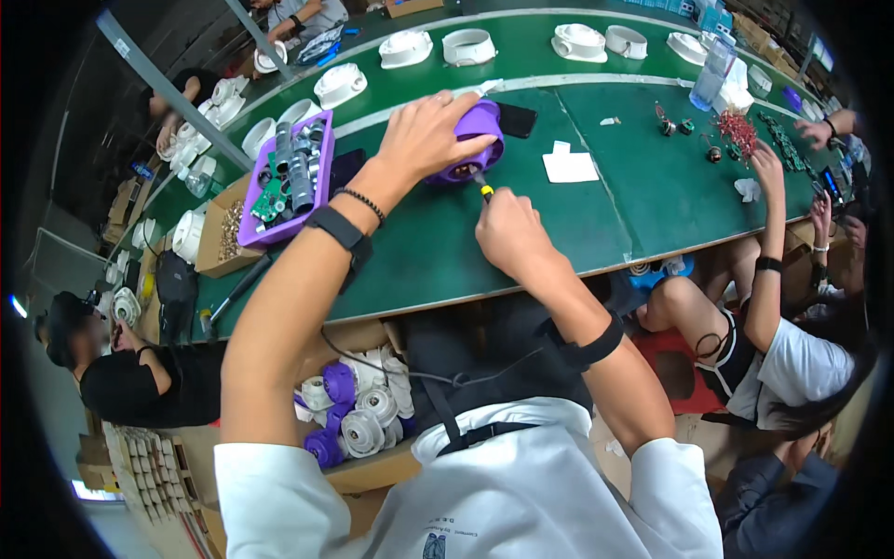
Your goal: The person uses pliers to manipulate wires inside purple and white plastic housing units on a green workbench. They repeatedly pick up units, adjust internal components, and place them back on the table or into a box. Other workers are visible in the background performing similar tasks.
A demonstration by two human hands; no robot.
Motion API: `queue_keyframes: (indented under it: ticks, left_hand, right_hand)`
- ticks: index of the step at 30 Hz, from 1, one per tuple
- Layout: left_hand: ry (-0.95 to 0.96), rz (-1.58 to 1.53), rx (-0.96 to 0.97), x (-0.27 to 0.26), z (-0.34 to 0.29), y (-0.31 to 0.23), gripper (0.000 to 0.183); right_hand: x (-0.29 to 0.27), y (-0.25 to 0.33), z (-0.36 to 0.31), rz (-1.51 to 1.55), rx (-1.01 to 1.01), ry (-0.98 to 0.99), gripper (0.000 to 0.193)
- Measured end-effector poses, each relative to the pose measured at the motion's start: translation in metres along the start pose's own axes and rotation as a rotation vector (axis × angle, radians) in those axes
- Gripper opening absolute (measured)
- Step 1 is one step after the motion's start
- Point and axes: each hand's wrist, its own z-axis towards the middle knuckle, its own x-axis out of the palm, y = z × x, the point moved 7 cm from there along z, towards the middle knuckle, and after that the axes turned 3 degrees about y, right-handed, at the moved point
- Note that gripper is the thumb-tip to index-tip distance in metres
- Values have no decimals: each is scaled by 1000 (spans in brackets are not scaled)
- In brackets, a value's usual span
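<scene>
A round purple plastic housing (482, 119) rests tilted on the green table (419, 252), its opening toward me. Fingers and thumb of my left hand (419, 140) wrap over its top and hold it. My right hand (514, 233) is closed round a screwdriver (486, 192) with a black and yellow grip. The screwdriver's shaft reaches into the housing's lower opening, where its tip is hidden. Behind the housing lies a black phone (517, 121). To the right there is a white piece of paper (571, 167).
At left stand a purple tray (250, 230) of metal cylinders and circuit boards and a cardboard box (219, 265) of small brass-coloured parts. White housings (405, 48) line the far belt. Below the table edge, a carton (372, 473) holds white and purple housings. Co-workers sit both sides.
</scene>
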Motion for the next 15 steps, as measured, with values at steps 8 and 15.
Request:
queue_keyframes:
  ticks: [8, 15]
  left_hand:
    - [85, -36, -70, -1, -1, 7, 60]
    - [142, -38, -136, -1, -9, 12, 62]
  right_hand:
    - [22, 1, -9, 915, 402, 335, 29]
    - [-9, 14, -16, -49, 232, 63, 25]
